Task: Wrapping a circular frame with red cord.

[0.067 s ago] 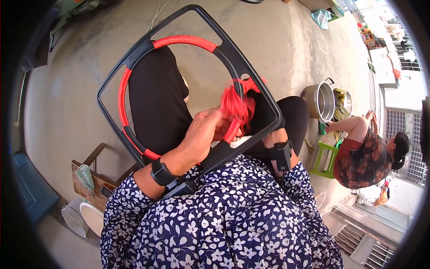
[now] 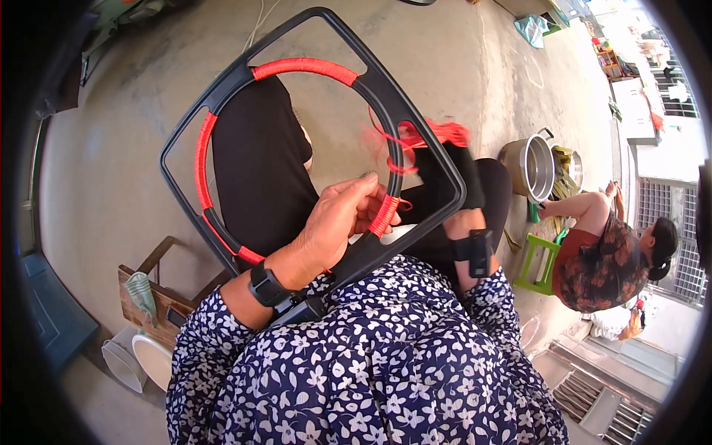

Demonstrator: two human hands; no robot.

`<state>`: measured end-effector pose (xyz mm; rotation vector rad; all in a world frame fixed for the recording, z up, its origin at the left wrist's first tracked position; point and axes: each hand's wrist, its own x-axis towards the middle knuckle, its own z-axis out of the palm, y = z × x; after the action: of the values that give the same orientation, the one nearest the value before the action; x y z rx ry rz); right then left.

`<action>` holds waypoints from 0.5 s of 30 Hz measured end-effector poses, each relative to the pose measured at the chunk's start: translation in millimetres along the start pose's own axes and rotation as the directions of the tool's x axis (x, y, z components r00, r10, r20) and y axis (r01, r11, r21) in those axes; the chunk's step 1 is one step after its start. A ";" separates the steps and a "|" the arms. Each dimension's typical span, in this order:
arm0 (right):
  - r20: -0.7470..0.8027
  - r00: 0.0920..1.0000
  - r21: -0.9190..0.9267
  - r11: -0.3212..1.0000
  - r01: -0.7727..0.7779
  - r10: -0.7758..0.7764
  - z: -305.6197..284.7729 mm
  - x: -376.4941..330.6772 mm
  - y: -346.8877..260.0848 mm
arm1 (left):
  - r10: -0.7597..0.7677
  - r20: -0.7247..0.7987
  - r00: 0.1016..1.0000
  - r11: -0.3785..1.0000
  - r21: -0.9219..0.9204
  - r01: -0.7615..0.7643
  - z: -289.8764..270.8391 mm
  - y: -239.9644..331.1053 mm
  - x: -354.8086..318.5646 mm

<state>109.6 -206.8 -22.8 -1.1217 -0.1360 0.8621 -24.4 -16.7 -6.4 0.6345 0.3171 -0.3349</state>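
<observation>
A black rounded-square plastic frame (image 2: 343, 28) with a round inner ring lies tilted over my lap. Red cord wrapping (image 2: 305, 67) covers several stretches of the ring. My left hand (image 2: 330, 222) pinches the ring at its lower right, by a tightly wound red section (image 2: 384, 215). At the frame's right side my right hand (image 2: 449, 174), which looks covered by a black glove, is closed on a bunch of loose red cord (image 2: 449, 133). Its fingers are partly hidden by the cord and the frame's side bar. Blurred strands of cord loop around the ring above my left hand.
Right of my knee stand a metal pot (image 2: 530, 167) and a green plastic stool (image 2: 538, 265). Another person (image 2: 612, 263) sits there, bent forward. To my left are a wooden bench (image 2: 152, 304) with a striped cloth on it and a white bin (image 2: 124, 361).
My right hand has moved right and outward with the bunch of cord, from inside the ring to the frame's right side. My left hand and the frame have hardly moved.
</observation>
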 end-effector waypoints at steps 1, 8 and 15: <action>-0.014 1.000 -0.039 0.999 0.010 -0.011 -13.5 -3.9 -9.0 | 0.001 -0.004 1.000 1.000 -0.003 -0.001 1.2 0.0 -1.0; -0.148 0.978 -0.313 0.945 0.096 -0.149 -105.9 -14.2 -78.6 | 0.015 0.000 1.000 0.999 -0.030 -0.015 15.4 0.8 2.7; -0.208 0.934 -0.573 0.810 0.126 -0.292 -152.2 -87.1 -102.9 | -0.002 -0.030 1.000 0.997 -0.080 0.000 12.1 0.2 2.7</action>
<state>181.9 -392.1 19.5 -1.7314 -0.2762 0.4499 -19.7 -24.6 1.9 0.5608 0.3576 -0.3123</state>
